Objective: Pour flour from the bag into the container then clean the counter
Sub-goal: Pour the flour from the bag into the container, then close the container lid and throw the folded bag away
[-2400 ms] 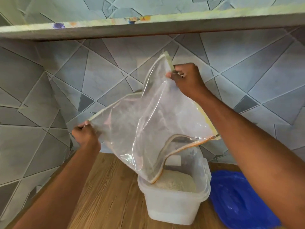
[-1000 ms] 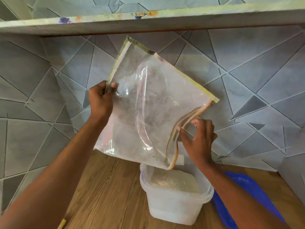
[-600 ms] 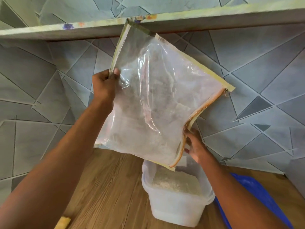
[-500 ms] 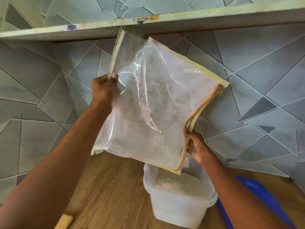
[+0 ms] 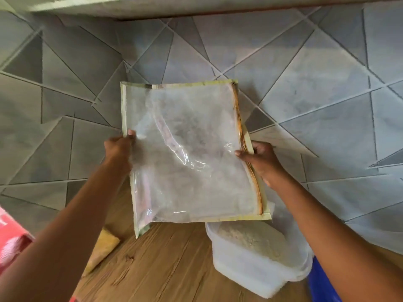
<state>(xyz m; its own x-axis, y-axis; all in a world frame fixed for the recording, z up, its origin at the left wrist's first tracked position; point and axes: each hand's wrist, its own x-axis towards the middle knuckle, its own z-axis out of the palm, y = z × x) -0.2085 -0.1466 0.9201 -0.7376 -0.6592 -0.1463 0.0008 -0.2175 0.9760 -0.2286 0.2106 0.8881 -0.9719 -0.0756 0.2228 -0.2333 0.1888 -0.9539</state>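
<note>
2 hands, 1 bag, 1 container

left hand: raised, fingers pinched | right hand: raised, fingers pinched

Flat clear bag above flour-filled container

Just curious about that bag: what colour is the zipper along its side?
Orange, running down the right edge of the clear bag, beside pale yellow-green trim. The head view shows it.
</note>
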